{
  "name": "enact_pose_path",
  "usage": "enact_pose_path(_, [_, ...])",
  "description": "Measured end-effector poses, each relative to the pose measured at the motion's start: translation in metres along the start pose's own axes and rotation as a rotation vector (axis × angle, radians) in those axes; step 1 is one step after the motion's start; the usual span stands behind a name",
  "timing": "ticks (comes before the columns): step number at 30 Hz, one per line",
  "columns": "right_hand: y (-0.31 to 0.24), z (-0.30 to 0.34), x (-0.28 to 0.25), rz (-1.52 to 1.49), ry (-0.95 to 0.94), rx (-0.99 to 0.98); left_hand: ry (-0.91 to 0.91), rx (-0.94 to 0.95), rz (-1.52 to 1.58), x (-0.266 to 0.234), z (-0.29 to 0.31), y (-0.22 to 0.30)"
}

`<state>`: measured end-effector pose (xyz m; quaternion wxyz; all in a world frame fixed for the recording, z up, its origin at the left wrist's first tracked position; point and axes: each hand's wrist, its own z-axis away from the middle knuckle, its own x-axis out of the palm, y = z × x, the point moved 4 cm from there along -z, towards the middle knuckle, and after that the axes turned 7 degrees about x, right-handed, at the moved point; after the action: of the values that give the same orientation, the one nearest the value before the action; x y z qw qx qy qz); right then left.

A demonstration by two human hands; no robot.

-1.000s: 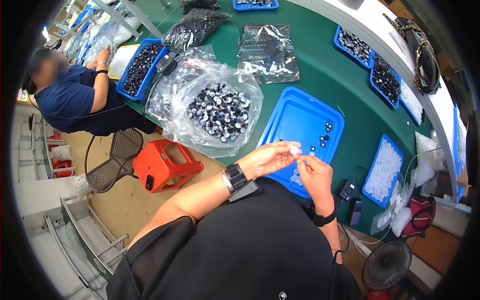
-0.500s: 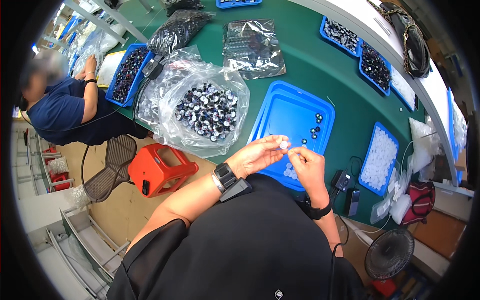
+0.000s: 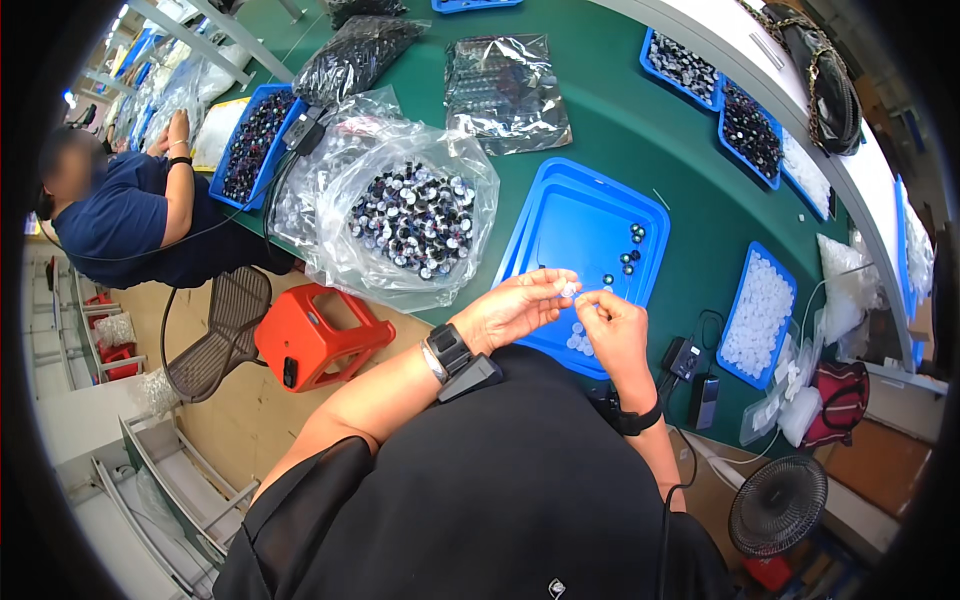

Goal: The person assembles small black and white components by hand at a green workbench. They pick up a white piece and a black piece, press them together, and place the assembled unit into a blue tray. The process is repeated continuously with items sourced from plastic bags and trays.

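Note:
Above the near part of a blue tray point(image 3: 575, 215), my left hand point(image 3: 518, 308) pinches a small white round piece point(image 3: 570, 290) between thumb and fingertips. My right hand point(image 3: 617, 332) is closed in a pinch right beside that piece. Whatever its fingertips hold is too small to make out. Inside the tray, several shiny dark round beads point(image 3: 628, 262) lie toward the right side. A few whitish translucent discs point(image 3: 578, 340) sit at its near end, partly covered by my hands.
Left of the tray stands an open clear plastic bag point(image 3: 410, 222) of dark and clear round pieces. A blue tray of white pieces point(image 3: 757, 318) is to the right, near a black adapter point(image 3: 682, 357). A co-worker point(image 3: 135, 205) sits far left, past a red stool point(image 3: 320, 338).
The white piece has turned slightly in my left fingertips and shows a different side. Both hands stay almost in place. The co-worker's head has shifted a little.

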<state>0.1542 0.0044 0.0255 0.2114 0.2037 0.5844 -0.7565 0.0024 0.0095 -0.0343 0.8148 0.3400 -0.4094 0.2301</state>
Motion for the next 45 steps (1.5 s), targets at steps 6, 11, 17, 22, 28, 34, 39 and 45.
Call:
enact_pose_path(6, [0.002, -0.001, 0.003, 0.011, -0.015, -0.039, -0.015, 0.004, -0.018, -0.004, -0.002, -0.004])
enact_pose_path(11, [0.001, -0.002, 0.004, 0.026, -0.061, -0.03, -0.002, 0.0, -0.008, -0.005, -0.001, -0.006])
enact_pose_path(17, [0.005, -0.003, 0.006, -0.076, -0.119, 0.096, 0.02, 0.031, -0.201, 0.0, 0.001, -0.001])
enact_pose_path(22, [0.011, -0.004, 0.01, 0.002, -0.086, 0.007, 0.059, 0.063, -0.221, 0.001, 0.001, 0.003])
enact_pose_path(28, [0.014, -0.005, 0.011, 0.096, -0.081, -0.089, 0.087, 0.081, -0.196, 0.002, 0.002, 0.003])
enact_pose_path(34, [0.013, -0.006, 0.015, -0.027, -0.031, -0.079, 0.08, 0.06, -0.178, 0.003, 0.001, -0.001])
enact_pose_path(39, [0.019, -0.008, 0.015, -0.103, -0.078, -0.034, 0.105, 0.085, -0.096, 0.0, -0.001, 0.003])
enact_pose_path(45, [0.015, -0.007, 0.013, -0.105, -0.072, -0.019, 0.089, 0.024, 0.026, -0.005, -0.003, -0.006])
